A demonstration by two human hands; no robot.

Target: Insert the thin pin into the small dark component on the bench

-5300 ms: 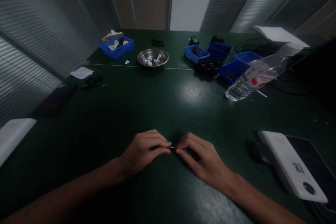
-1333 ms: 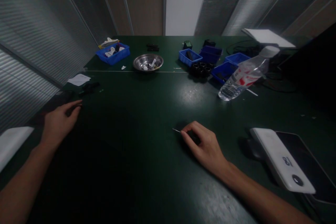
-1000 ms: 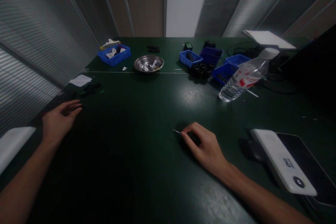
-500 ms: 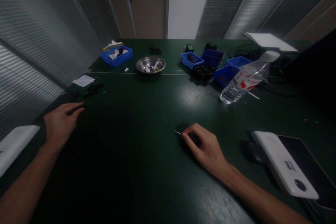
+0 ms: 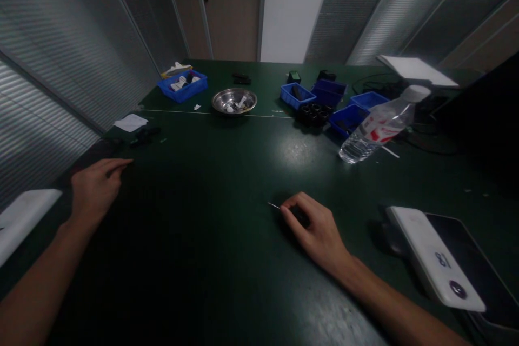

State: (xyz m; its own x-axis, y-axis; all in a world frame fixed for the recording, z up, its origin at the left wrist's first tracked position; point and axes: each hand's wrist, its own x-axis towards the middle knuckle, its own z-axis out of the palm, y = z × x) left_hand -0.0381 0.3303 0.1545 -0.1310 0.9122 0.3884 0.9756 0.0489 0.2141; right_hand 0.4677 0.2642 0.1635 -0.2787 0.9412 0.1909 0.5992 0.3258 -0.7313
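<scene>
My right hand rests on the dark green table, its fingers curled round a small dark part with a thin metal pin that sticks out to the left. My left hand lies far to the left near the table's edge, fingers stretched forward and loosely together, holding nothing. Its fingertips reach toward a flat black object by the wall.
A steel bowl with small parts and several blue bins stand at the back. A tilted-looking water bottle is at the right. A white device lies on a dark tablet at the near right. White paper and a white slab lie at the left.
Since 5 seconds ago my left hand has left the small part and moved far left to the table's edge. Over the last second both hands have stayed almost still; the view shifted slightly.
</scene>
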